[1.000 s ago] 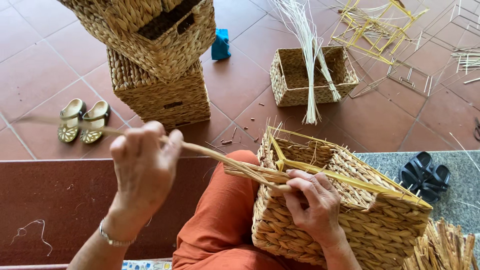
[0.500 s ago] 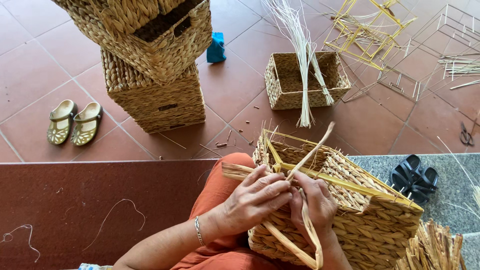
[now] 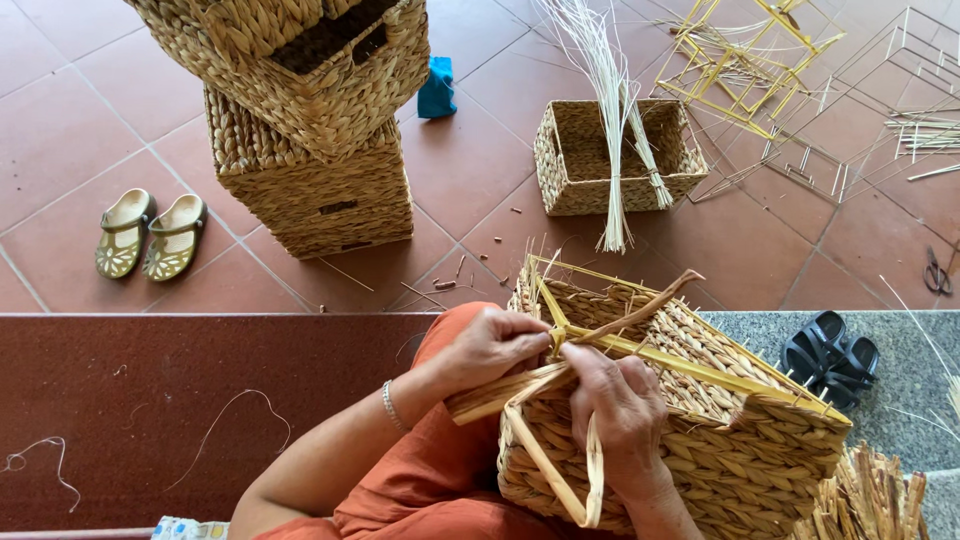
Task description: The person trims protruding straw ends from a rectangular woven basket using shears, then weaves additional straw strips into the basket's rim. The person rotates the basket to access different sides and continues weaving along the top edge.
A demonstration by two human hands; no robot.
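Observation:
A woven straw basket (image 3: 720, 440) with a yellow frame rim rests on my lap, tilted on its side. My left hand (image 3: 495, 345) pinches flat straw strands (image 3: 640, 312) at the basket's near rim corner. My right hand (image 3: 625, 410) lies over the basket's side just below the rim, its fingers closed on the same strands, which loop down (image 3: 560, 480) in front of the basket. One strand end sticks up to the right above the rim.
Two finished baskets (image 3: 310, 130) are stacked on the tiled floor at upper left, with small sandals (image 3: 150, 235) beside them. A smaller basket (image 3: 575, 165) holds pale reeds (image 3: 615, 120). Yellow frames (image 3: 760, 60) lie at upper right, black sandals (image 3: 830, 355) at right.
My left hand came in from the far left, where it held a strand pulled out long, to the basket rim. The strand now loops down in front of the basket.

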